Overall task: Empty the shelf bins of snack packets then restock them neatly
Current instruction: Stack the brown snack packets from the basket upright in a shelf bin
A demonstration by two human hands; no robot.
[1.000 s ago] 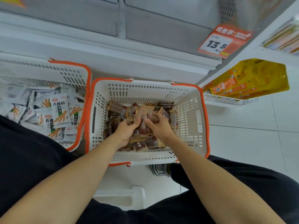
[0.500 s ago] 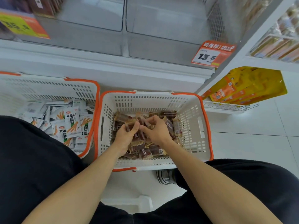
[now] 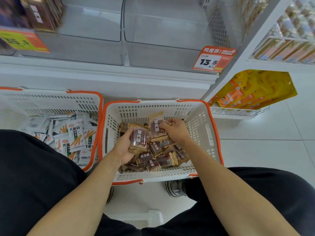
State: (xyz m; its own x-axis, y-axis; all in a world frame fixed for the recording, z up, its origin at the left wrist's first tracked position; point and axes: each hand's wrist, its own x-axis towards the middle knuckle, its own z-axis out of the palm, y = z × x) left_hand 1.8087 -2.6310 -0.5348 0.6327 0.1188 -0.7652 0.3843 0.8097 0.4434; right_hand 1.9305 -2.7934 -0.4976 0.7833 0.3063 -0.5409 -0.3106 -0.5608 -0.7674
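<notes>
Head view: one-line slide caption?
Both hands, left hand and right hand, each lift a jerky packet from the basket.

Both forearms reach forward — left hand (image 3: 125,147) fingers curled gripping; right hand (image 3: 175,131) fingers pinching, palm down.

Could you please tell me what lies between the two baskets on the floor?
Nothing: in the head view the left basket and the right basket stand side by side, their orange rims nearly touching.
</notes>
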